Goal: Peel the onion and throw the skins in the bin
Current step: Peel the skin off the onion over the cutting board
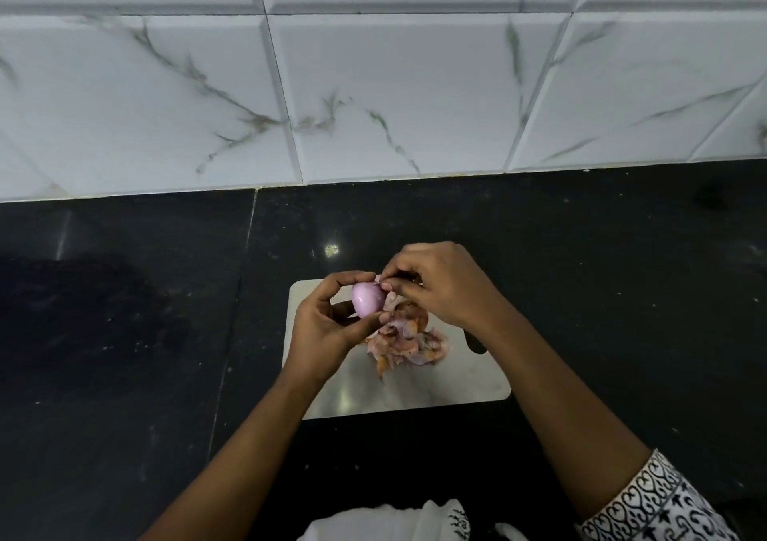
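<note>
A small pale purple onion (pixel 367 299) is held above a shiny steel cutting board (pixel 456 378). My left hand (pixel 328 325) grips it from the left and below, thumb and fingers around it. My right hand (pixel 440 283) pinches a strip of skin (pixel 379 280) at the onion's right end with fingertips together. A heap of loose pinkish-brown skins (pixel 409 343) lies on the board just under my hands. No bin is in view.
The board lies on a dark stone counter (pixel 124 333) that runs left and right. A white marble-tiled wall (pixel 373 84) rises behind it. A dark handle-like object (pixel 475 343) pokes out under my right wrist. White cloth (pixel 373 522) shows at the bottom edge.
</note>
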Tool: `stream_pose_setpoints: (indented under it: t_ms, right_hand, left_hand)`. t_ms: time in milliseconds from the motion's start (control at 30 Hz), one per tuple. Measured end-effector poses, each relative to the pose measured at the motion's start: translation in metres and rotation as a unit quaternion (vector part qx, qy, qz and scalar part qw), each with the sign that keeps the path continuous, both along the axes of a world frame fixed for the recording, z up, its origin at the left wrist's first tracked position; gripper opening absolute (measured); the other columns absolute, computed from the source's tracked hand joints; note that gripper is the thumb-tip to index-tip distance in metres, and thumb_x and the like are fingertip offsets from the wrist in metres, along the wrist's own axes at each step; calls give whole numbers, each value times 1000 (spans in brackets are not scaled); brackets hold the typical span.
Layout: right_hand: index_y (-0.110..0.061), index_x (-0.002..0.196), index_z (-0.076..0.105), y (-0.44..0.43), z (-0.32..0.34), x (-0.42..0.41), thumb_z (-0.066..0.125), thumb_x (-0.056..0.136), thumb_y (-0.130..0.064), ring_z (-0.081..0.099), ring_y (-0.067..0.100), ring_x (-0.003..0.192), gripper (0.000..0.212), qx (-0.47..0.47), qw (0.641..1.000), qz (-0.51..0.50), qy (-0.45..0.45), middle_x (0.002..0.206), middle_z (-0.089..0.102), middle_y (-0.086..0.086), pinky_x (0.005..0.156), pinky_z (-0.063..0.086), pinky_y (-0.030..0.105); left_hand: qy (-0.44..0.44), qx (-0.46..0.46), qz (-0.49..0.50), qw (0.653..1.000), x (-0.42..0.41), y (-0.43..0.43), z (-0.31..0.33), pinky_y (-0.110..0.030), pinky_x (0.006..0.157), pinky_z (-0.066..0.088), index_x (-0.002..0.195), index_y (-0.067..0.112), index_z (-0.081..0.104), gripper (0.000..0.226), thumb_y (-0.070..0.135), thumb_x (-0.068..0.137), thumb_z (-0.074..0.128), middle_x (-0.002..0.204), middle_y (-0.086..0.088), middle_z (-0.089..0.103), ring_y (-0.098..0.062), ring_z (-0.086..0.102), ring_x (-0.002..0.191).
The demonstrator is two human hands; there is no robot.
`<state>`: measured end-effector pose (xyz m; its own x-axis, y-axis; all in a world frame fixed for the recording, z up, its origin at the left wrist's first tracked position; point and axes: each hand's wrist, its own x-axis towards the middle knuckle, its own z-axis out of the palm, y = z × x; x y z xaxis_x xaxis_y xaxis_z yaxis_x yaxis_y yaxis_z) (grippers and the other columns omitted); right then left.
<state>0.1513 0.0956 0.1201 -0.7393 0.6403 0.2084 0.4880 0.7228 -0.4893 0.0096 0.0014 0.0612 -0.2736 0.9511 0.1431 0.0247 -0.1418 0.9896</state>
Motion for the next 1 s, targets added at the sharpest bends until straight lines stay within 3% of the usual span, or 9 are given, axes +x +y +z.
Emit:
stream_pose_setpoints:
  t_ms: [167,300,400,500,600,700,867,1000]
  right_hand:
    - [-14,84,68,-8,-8,-6,66,81,-14,59,6,73,4,-63,992,-63,94,81,66,-3,67,50,19]
    - [-14,82,67,-16,-17,-14,64,82,-12,62,8,74,3,-116,974,-121,155,80,66,-2,67,52,21]
    - [-14,85,66,-12,-15,-12,62,86,-14,65,7,74,4,-209,933,-190,222,79,67,-3,69,55,19]
    - [-14,88,68,-3,-16,0,62,87,-17,69,11,72,7,-286,888,-237,273,79,68,-2,69,58,24]
    - [-17,98,69,1,-25,10,59,89,-18,66,9,84,14,-237,942,-215,101,94,70,-2,82,56,30]
    - [-18,110,67,-3,-33,9,56,91,-16,61,11,100,22,-156,968,-184,-73,112,67,-1,90,45,23]
    - [-18,93,64,-7,-31,6,69,81,-17,59,8,86,13,-92,980,-174,-15,97,65,-2,80,52,24]
    - [-21,106,64,-4,-21,5,64,85,-15,57,0,88,22,-102,987,-116,50,105,65,-5,72,45,7]
  left_hand:
    - [39,28,25,999,5,1,1,-32,75,59,101,25,59,45,11,64,81,102,15,66,-20,69,92]
    - [95,62,64,991,8,2,-2,-30,75,58,102,26,58,47,5,66,82,105,14,62,-18,67,95]
    - [104,84,88,987,7,1,-4,-26,73,57,100,22,58,46,4,65,83,105,15,61,-16,66,96]
    - [39,71,92,992,5,-1,-2,-24,72,57,100,19,58,43,7,65,80,103,7,64,-17,68,92]
    - [-48,58,72,995,3,-1,-5,-33,76,58,102,14,59,38,10,67,75,103,-2,64,-25,69,93]
    - [-104,26,66,992,4,2,-10,-38,76,58,102,15,60,35,12,71,75,103,1,64,-31,68,94]
    - [-151,-20,61,986,9,4,-14,-34,69,59,95,14,60,26,14,73,73,86,10,68,-24,70,80]
    - [-166,-43,52,984,11,6,-11,-33,68,59,92,15,61,24,22,71,69,82,10,69,-23,69,77]
